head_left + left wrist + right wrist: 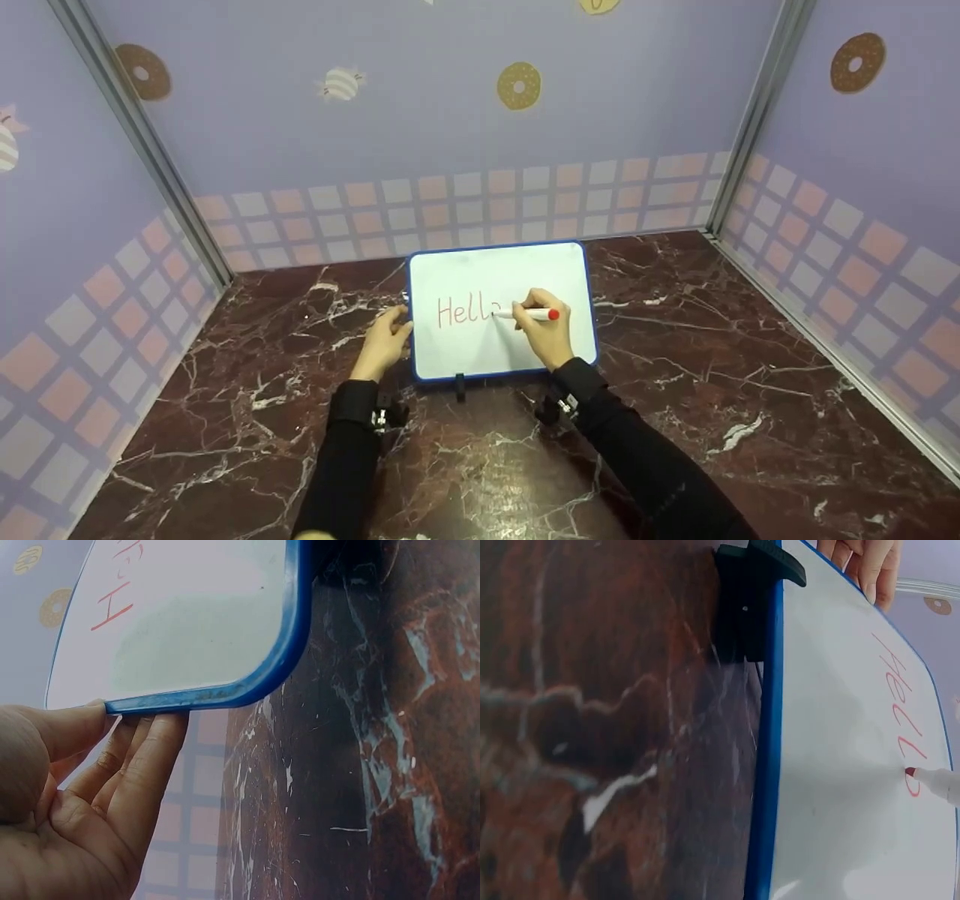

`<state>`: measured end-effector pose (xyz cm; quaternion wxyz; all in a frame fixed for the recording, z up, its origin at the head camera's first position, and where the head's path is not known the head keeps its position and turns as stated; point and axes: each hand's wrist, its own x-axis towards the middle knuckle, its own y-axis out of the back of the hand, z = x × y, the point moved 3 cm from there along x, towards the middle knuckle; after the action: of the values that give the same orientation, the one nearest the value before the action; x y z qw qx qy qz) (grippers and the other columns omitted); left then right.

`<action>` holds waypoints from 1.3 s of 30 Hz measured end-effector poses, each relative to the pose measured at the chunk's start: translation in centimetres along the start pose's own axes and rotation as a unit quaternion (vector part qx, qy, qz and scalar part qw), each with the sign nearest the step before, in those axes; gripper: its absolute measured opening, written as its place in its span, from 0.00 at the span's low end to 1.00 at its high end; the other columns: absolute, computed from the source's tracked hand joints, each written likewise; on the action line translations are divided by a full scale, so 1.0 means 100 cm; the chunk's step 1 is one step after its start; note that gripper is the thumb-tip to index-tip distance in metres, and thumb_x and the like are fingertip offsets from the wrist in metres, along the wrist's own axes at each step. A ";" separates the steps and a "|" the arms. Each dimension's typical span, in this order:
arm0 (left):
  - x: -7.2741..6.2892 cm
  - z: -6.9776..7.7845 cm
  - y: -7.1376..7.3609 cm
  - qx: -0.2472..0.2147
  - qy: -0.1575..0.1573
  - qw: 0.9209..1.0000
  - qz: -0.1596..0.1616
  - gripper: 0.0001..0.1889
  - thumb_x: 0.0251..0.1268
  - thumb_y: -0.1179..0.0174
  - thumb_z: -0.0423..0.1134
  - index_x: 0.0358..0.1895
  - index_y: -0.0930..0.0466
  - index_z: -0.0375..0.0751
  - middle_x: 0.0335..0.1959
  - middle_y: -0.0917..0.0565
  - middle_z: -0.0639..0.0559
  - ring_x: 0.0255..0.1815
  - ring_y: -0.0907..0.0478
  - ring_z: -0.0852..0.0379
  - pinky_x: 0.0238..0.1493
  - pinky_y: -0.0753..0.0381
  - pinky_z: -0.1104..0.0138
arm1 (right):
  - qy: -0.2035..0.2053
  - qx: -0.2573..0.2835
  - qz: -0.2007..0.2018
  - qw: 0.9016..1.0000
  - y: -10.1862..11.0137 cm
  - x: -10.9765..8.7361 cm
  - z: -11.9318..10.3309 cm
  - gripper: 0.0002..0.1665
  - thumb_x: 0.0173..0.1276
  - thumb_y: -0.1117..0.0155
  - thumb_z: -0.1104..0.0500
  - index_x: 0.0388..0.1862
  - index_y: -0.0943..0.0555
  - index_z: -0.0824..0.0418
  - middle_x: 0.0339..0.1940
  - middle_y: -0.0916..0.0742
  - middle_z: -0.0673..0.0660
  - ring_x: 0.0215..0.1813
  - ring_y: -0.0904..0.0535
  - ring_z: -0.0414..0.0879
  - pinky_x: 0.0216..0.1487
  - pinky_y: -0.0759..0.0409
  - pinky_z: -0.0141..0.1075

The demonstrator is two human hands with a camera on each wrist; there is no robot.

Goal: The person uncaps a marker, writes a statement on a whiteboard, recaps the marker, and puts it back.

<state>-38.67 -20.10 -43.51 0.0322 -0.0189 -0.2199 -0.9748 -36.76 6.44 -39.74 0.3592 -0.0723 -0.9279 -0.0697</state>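
Observation:
A small whiteboard [480, 349] with a blue frame stands tilted back on the table, red letters reading "Hello" [459, 309] across it. My left hand [384, 341] grips its left edge; in the left wrist view the thumb [79, 724] lies at the rim and the fingers [154, 765] reach behind. Between the fingers and thumb of my right hand [547, 330] is a white marker [536, 313] with a red end. Its red tip [910, 772] meets the board at the "o" in the right wrist view, where the right hand itself is out of sight.
A black clip-like stand foot [460, 387] holds the board's lower edge. The dark red marbled table [675, 420] spreads around it. Lilac panels [450, 135] with checks and sweets close off the back and both sides, joined by metal posts [757, 112].

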 end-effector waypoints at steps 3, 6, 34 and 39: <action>0.000 0.000 0.000 0.000 -0.001 1.000 0.003 0.20 0.77 0.51 0.32 0.68 0.33 0.33 0.43 0.18 0.35 0.33 0.24 0.56 0.42 0.13 0.56 | 0.002 0.006 0.004 1.000 -0.002 0.002 -0.001 0.12 0.61 0.38 0.78 0.20 0.29 0.78 0.21 0.18 0.71 0.21 0.20 0.67 0.24 0.25 0.22; 0.000 0.001 -0.001 -0.001 -0.004 1.000 0.005 0.19 0.77 0.51 0.31 0.67 0.32 0.32 0.42 0.18 0.35 0.32 0.24 0.56 0.41 0.13 0.56 | 0.006 0.007 0.018 1.000 0.000 0.005 -0.002 0.11 0.61 0.38 0.78 0.20 0.28 0.78 0.21 0.18 0.71 0.21 0.20 0.66 0.23 0.26 0.22; 0.000 -0.001 0.000 -0.001 0.004 1.000 -0.012 0.21 0.78 0.53 0.33 0.71 0.36 0.35 0.52 0.21 0.30 0.40 0.23 0.51 0.50 0.14 0.53 | -0.010 -0.015 0.053 0.998 0.028 0.008 0.012 0.14 0.58 0.37 0.77 0.16 0.30 0.76 0.13 0.20 0.70 0.16 0.22 0.58 0.19 0.35 0.22; 0.000 -0.001 0.000 0.001 -0.001 1.000 -0.008 0.22 0.78 0.52 0.33 0.71 0.36 0.33 0.54 0.21 0.28 0.38 0.23 0.52 0.49 0.14 0.51 | -0.007 -0.038 0.048 0.998 0.030 0.007 0.010 0.15 0.56 0.39 0.78 0.14 0.32 0.76 0.11 0.22 0.68 0.14 0.25 0.62 0.17 0.39 0.22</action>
<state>-38.71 -20.10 -43.57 0.0245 -0.0179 -0.2211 -0.9748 -37.40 9.67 -39.75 0.3522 -0.1308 -0.9226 -0.0876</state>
